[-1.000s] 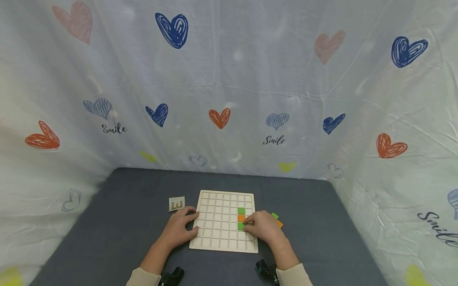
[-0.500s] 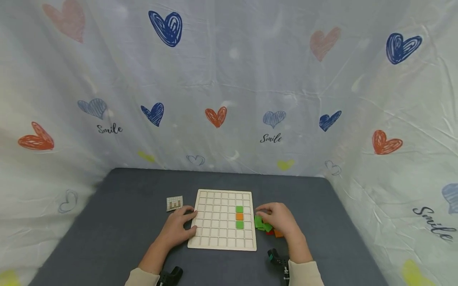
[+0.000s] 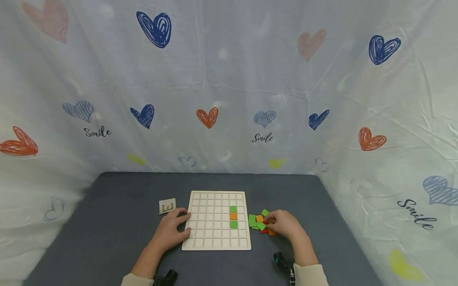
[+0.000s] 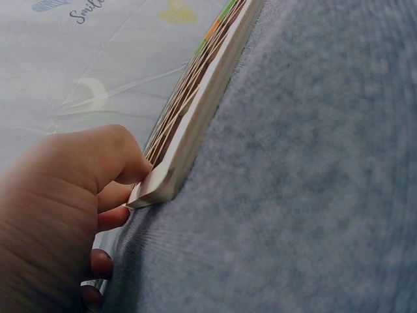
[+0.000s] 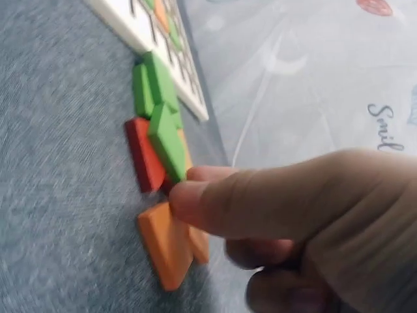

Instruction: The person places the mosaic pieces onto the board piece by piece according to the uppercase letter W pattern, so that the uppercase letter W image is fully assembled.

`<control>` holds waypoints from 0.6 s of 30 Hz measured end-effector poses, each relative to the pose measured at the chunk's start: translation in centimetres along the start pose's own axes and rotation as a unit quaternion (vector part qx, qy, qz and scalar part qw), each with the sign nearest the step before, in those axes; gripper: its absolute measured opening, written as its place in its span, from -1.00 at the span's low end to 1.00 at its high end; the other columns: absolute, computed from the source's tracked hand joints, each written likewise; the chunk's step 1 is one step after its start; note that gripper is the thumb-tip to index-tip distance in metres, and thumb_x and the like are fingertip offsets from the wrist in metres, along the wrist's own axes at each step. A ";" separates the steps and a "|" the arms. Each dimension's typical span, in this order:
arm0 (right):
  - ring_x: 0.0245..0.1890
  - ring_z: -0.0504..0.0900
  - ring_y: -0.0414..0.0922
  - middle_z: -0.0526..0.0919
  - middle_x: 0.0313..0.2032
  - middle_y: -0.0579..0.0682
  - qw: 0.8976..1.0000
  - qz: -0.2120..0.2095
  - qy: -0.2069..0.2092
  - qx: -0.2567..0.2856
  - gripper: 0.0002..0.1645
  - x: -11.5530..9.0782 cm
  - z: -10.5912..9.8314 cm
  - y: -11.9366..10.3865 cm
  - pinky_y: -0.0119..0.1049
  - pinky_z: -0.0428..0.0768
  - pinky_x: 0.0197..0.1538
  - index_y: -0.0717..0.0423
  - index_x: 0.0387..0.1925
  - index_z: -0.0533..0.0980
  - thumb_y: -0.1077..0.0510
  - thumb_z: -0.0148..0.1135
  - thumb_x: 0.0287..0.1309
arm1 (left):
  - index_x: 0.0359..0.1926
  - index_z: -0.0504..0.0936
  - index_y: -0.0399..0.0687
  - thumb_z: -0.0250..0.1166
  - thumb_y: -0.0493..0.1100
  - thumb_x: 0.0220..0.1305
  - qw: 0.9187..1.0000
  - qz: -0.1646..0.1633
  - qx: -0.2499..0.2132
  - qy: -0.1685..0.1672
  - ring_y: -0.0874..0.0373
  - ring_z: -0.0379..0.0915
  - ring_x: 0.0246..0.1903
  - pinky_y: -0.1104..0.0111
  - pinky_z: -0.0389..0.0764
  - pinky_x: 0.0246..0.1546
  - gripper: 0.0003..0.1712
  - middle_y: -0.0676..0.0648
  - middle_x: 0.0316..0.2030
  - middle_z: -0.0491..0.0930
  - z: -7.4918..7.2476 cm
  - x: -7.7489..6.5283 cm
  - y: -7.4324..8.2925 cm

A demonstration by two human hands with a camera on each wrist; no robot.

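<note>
A pale wooden grid board lies flat on the table; one of its columns holds a green tile, an orange tile and another green tile. My left hand rests at the board's left edge, thumb and fingertips touching the rim, also visible in the left wrist view. Right of the board, my right hand reaches into a loose pile of square tiles. Its thumb and forefinger tips come together beside an orange tile and a red tile; whether they pinch one is hidden.
Several green tiles lie overlapped close to the board's right edge. A small card printed with a grid pattern lies beyond my left hand. A dark grey cloth covers the table, and a white curtain with hearts surrounds it.
My right hand has gone from the green tile on the board to the pile at the right, uncovering more tiles. The left hand has stayed at the board's edge; the head view has shifted slightly.
</note>
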State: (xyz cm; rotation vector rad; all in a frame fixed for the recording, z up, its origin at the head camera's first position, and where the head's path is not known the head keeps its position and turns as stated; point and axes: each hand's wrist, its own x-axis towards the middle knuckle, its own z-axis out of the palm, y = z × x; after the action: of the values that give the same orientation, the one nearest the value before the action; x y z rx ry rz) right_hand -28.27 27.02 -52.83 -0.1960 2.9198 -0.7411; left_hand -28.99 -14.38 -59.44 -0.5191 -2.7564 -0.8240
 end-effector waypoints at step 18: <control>-0.59 0.36 -0.19 0.48 -0.59 -0.17 0.997 -0.014 0.056 -0.059 -0.82 0.0 1.6 -0.4 -0.27 0.36 -0.46 -0.02 -0.43 0.65 0.06 0.54 0.12 | 0.26 0.72 -0.12 0.43 -0.09 0.25 1.000 0.005 -0.015 0.009 -0.16 0.53 0.19 -0.20 0.53 0.18 -0.45 -0.10 0.19 0.59 0.0 -0.1 0.1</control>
State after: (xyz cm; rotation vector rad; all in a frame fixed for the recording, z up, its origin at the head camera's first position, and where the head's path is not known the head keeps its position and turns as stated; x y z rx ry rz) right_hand -28.04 25.91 -54.06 -0.2133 3.0761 -0.6023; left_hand -28.87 -14.37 -59.42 -0.5292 -2.7273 -0.8639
